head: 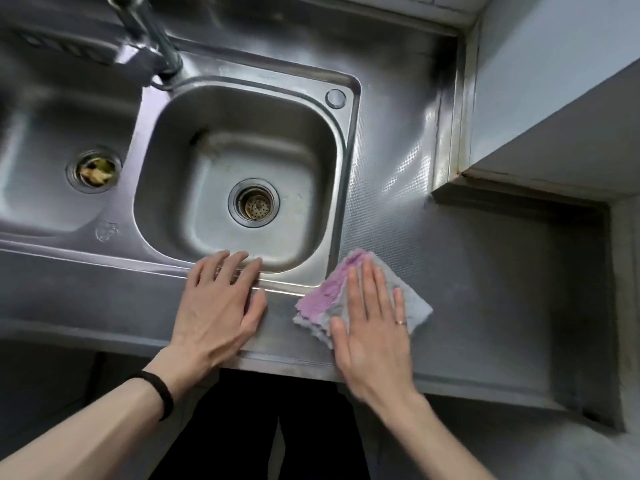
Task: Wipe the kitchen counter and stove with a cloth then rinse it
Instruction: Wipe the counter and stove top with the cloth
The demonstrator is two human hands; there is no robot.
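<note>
Straight fingers (367,289) of right hand (372,337) pressing cloth (329,292) on counter (485,289)

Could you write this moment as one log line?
phase: wiping counter | right hand: flat, pressing cloth by sink corner | left hand: flat on sink's front edge

We see two sinks set into the counter (485,271). The right sink (311,133) is in the middle, with the left sink (41,133) at its 9 o'clock. The tap (152,32) stands at the right sink's 11 o'clock, behind both. A drain (254,202) sits in the right sink's floor. Our left hand (218,306) lies flat on the counter at this sink's 6 o'clock, fingertips on its rim. The cloth (325,292) lies on the counter at 5 o'clock, under our flat right hand (372,327).
</note>
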